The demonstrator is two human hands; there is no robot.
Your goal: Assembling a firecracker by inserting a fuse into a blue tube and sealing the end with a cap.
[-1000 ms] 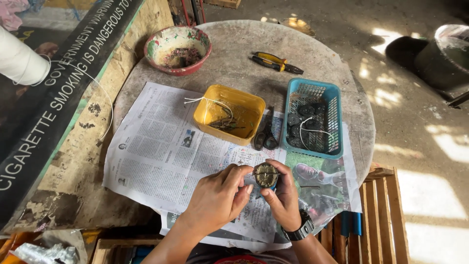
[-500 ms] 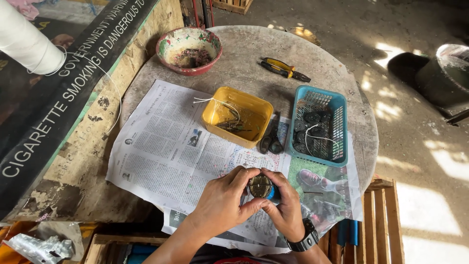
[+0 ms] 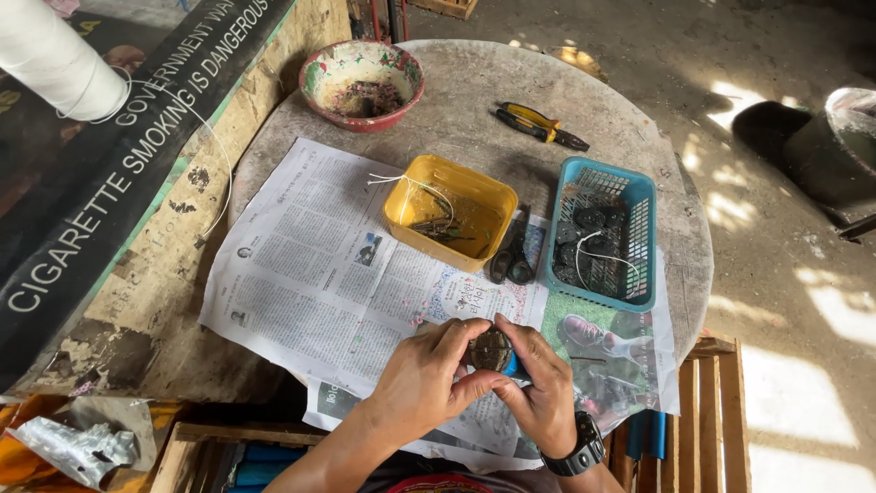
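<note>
your left hand [image 3: 429, 379] and right hand [image 3: 538, 393] both grasp a small round dark disc [image 3: 490, 350], rough and mesh-like, just above the newspaper [image 3: 319, 274] at the desk's near edge. keep fingertips on its rim and the face open to view. far of it: glossy yellow plastic tub [image 3: 450, 212], black scissors [image 3: 513, 257], blue lattice basket [image 3: 604, 233], round worn concrete desk [image 3: 456, 100].

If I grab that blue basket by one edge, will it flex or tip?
The blue basket looks like thin slotted plastic, so its rim would probably bend a little. Dark lumps and a white cord lie inside, so it may feel bottom-heavy and tilt toward the loaded side. It sits on newspaper, so it would likely slide easily when pushed.
</note>
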